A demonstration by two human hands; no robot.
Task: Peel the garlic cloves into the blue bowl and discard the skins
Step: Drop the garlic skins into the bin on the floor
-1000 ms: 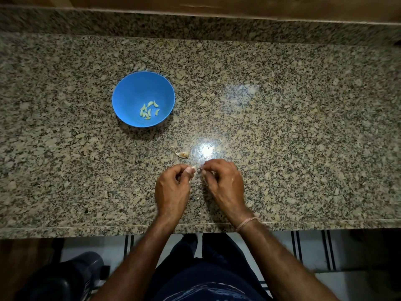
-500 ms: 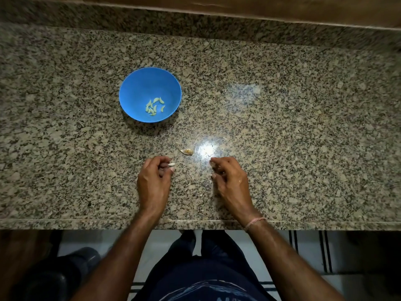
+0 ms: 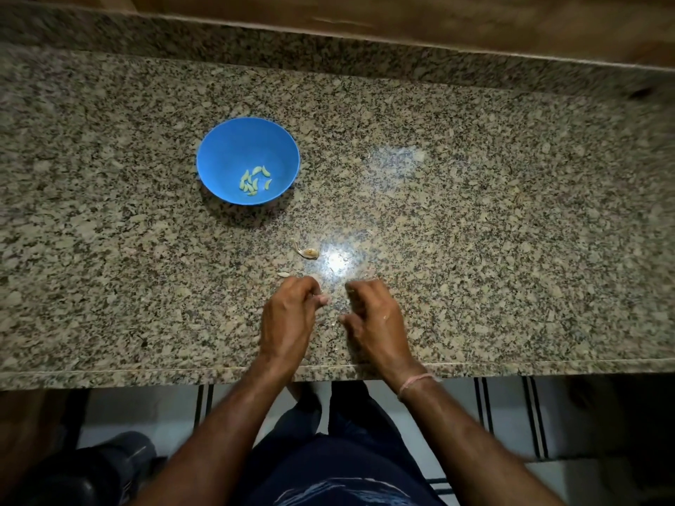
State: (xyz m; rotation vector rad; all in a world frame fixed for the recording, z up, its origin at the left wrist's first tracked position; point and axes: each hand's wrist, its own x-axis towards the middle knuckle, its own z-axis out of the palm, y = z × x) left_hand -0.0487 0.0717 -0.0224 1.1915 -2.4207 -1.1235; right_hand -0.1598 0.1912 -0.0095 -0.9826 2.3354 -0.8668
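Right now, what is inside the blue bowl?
The blue bowl holds a small cluster of peeled garlic cloves on its bottom. No skins show there. Whatever lies beneath the cloves is covered.

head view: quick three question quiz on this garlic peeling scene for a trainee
1. True or false: the round blue plastic bowl holds peeled pale green garlic cloves.
2. Where does the small brownish garlic piece with a curled papery tail lie? A: in the bowl. B: on the speckled granite countertop, nearer the person than the bowl. C: on the floor.
3. Fill in: the thin pink thread band is on the person's ___ wrist.

Key: 1 true; 2 B; 3 right.
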